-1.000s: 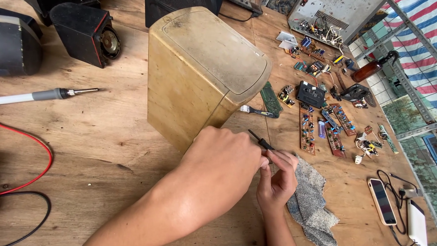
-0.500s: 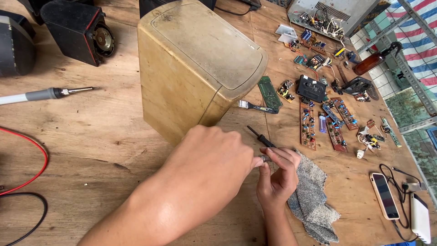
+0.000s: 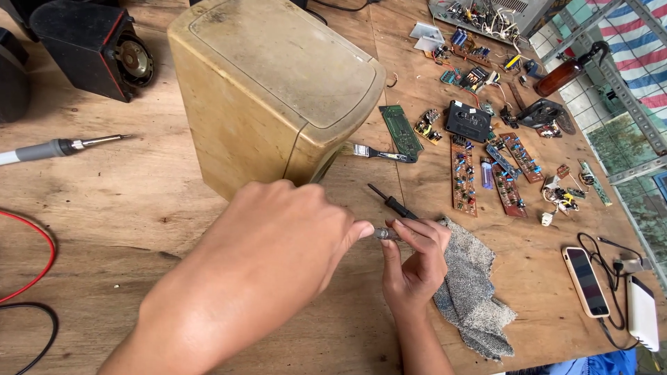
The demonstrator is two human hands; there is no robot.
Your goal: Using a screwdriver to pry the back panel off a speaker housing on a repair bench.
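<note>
My left hand point(image 3: 278, 243) and my right hand point(image 3: 413, 267) meet over the wooden table point(image 3: 139, 222), pinching a small grey cylindrical part point(image 3: 384, 234) between their fingertips. A thin black screwdriver point(image 3: 392, 203) lies just behind the right hand's fingers; whether the hand holds it I cannot tell. A yellowed plastic casing point(image 3: 278, 83) stands right behind my left hand. A grey knitted cloth point(image 3: 472, 292) lies under and beside my right wrist.
A small paintbrush point(image 3: 372, 152) and a green circuit board point(image 3: 401, 130) lie by the casing. Several circuit boards point(image 3: 486, 163) spread to the right. A phone point(image 3: 587, 280) and white charger point(image 3: 643, 312) sit at right; soldering iron point(image 3: 62, 147), black speaker point(image 3: 90, 45), red cable point(image 3: 35, 264) at left.
The view has shifted closer and slightly left. Both hands stay together on the small part; the left hand's fingers have drawn in toward the right hand's fingertips.
</note>
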